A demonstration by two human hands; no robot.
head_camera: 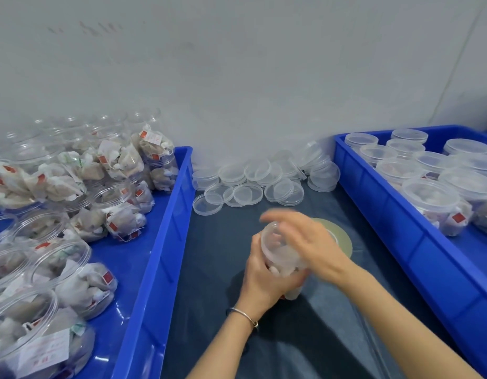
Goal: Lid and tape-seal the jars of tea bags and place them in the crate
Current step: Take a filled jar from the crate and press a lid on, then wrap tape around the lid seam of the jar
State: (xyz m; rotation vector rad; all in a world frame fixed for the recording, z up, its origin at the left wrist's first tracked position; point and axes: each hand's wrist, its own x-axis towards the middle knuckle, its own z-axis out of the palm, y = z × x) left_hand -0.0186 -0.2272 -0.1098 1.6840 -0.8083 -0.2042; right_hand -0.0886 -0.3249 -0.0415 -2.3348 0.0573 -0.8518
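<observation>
Forearms entering from bottom centre and lower right. Left hand [260,277]: fingers curled around clear jar [282,258] of tea bags, centre frame, held tilted above dark mat [209,269]. Right hand [302,236]: motion-blurred over jar's lid, fingers spread, grip uncertain. Tape roll [343,239]: flat on mat, just behind right hand. Loose lids [248,194]: heaped at mat's far edge. Left blue crate [155,255]: unlidded jars. Right blue crate [401,231]: lidded jars, bare floor at lower right.
</observation>
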